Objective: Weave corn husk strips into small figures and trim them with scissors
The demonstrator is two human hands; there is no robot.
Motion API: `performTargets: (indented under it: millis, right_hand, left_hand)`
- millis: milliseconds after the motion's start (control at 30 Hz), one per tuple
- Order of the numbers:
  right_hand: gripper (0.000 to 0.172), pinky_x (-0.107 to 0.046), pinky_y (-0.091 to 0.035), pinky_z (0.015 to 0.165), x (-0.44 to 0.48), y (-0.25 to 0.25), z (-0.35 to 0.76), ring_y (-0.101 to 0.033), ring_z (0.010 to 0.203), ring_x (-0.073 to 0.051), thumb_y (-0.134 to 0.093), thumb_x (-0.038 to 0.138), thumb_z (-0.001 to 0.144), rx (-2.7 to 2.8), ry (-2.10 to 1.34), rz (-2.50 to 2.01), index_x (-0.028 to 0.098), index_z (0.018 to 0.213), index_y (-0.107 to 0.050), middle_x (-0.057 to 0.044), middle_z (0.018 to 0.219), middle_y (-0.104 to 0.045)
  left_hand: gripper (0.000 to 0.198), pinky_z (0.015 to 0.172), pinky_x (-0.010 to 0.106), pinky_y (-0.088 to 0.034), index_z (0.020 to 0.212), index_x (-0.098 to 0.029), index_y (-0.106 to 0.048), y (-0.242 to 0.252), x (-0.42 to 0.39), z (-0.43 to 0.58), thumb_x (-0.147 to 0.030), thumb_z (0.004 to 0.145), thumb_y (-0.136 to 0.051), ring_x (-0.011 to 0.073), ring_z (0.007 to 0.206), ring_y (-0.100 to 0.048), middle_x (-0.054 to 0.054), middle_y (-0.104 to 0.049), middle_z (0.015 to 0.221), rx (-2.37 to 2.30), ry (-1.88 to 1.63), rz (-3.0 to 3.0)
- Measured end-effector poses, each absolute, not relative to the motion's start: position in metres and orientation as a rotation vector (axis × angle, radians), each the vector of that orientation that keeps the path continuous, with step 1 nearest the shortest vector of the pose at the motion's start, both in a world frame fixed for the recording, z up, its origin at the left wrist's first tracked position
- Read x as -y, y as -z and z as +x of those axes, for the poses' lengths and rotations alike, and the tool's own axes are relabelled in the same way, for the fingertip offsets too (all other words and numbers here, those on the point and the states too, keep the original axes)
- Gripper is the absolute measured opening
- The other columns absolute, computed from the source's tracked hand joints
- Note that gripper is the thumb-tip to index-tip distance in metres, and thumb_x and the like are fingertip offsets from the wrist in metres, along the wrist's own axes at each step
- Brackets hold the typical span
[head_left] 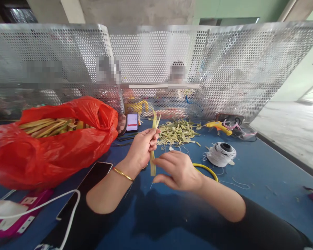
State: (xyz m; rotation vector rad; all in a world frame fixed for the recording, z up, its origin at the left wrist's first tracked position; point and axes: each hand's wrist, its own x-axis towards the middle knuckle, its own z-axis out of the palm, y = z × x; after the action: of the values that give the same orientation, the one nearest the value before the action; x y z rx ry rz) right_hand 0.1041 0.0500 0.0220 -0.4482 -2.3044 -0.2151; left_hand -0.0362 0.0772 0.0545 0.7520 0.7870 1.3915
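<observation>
Head camera, near to far, positions taken from the leaf strip (152, 166).

Nearest, left of the strip, a black phone (90, 180) lies flat on the blue table (263, 166).

The strip stands roughly upright above the table. The left hand (142, 147) has its fingers closed around the strip's middle. The right hand (178, 170) meets its lower end with fingers half curled; whether they pinch it cannot be told.

Judged step: working one strip between both hands, probably splitting or trimming it. A further pull would call for a firm left-hand hold and a definite right-hand pinch low down.

Far left, a red bag (54, 149) holds more strips. Right, a thread spool (221, 152). Behind, leaf scraps (177, 132), then a perforated screen (224, 69).
</observation>
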Motion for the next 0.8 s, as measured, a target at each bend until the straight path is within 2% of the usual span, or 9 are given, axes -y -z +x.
performTargets:
  millis: [67,167,233,300,500,667,800]
  right_hand:
    - [0.029,-0.027,-0.044,0.057,-0.056,-0.026,0.108,-0.056,0.061,-0.013,-0.052,0.042,0.092,2.047,-0.145,-0.659,0.016,0.089,-0.064,-0.003,0.070,-0.063]
    - [0.026,-0.025,-0.042,0.052,-0.069,-0.034,0.114,-0.050,0.054,-0.011,-0.066,0.040,0.081,1.627,-0.698,-0.948,0.017,0.093,-0.065,0.003,0.061,-0.055]
    - [0.032,-0.025,-0.039,0.051,-0.076,-0.040,0.117,-0.046,0.052,-0.009,-0.074,0.039,0.071,1.504,-0.997,-0.947,0.016,0.092,-0.066,0.006,0.058,-0.052]
    - [0.030,-0.024,-0.036,0.051,-0.079,-0.044,0.119,-0.043,0.052,-0.008,-0.077,0.036,0.065,1.445,-1.181,-0.892,0.015,0.085,-0.068,0.006,0.057,-0.051]
    - [0.024,-0.024,-0.035,0.050,-0.078,-0.046,0.120,-0.048,0.053,-0.009,-0.080,0.030,0.058,1.306,-1.384,-0.880,0.015,0.074,-0.071,0.002,0.057,-0.060]
    - [0.021,-0.024,-0.034,0.049,-0.079,-0.043,0.121,-0.044,0.049,-0.007,-0.080,0.031,0.060,1.258,-1.301,-0.841,0.015,0.062,-0.067,0.003,0.051,-0.057]
    - [0.021,-0.024,-0.036,0.049,-0.079,-0.045,0.122,-0.047,0.049,-0.008,-0.079,0.031,0.061,1.280,-1.258,-0.818,0.016,0.061,-0.065,0.003,0.053,-0.059]
  left_hand:
    - [0.013,0.036,0.012,-0.018,0.068,-0.010,-0.064,-0.053,-0.074,-0.032,-0.019,0.076,-0.068,-0.0002,0.039,-0.030,-0.005,-0.046,0.053,-0.800,-1.363,0.832]
    - [0.014,0.037,0.014,-0.017,0.067,-0.011,-0.063,-0.049,-0.067,-0.025,-0.021,0.077,-0.065,0.0007,0.040,-0.029,-0.004,-0.047,0.054,-0.826,-1.295,0.933]
    - [0.015,0.038,0.015,-0.017,0.066,-0.012,-0.061,-0.047,-0.063,-0.021,-0.021,0.077,-0.064,0.0011,0.040,-0.029,-0.004,-0.048,0.054,-0.850,-1.262,0.981]
    - [0.017,0.039,0.016,-0.017,0.064,-0.013,-0.059,-0.044,-0.062,-0.019,-0.022,0.077,-0.064,0.0016,0.040,-0.029,-0.004,-0.048,0.054,-0.880,-1.238,1.045]
    - [0.024,0.040,0.020,-0.016,0.060,-0.014,-0.059,-0.040,-0.061,-0.016,-0.029,0.078,-0.065,0.0032,0.040,-0.029,-0.003,-0.047,0.051,-0.912,-1.130,1.170]
    - [0.023,0.042,0.021,-0.017,0.062,-0.014,-0.059,-0.043,-0.059,-0.016,-0.028,0.080,-0.062,0.0048,0.043,-0.031,-0.003,-0.047,0.052,-0.926,-1.088,1.159]
    - [0.022,0.045,0.021,-0.023,0.065,-0.016,-0.064,-0.041,-0.061,-0.019,-0.026,0.083,-0.058,0.0081,0.049,-0.035,-0.002,-0.050,0.055,-0.952,-1.107,1.346]
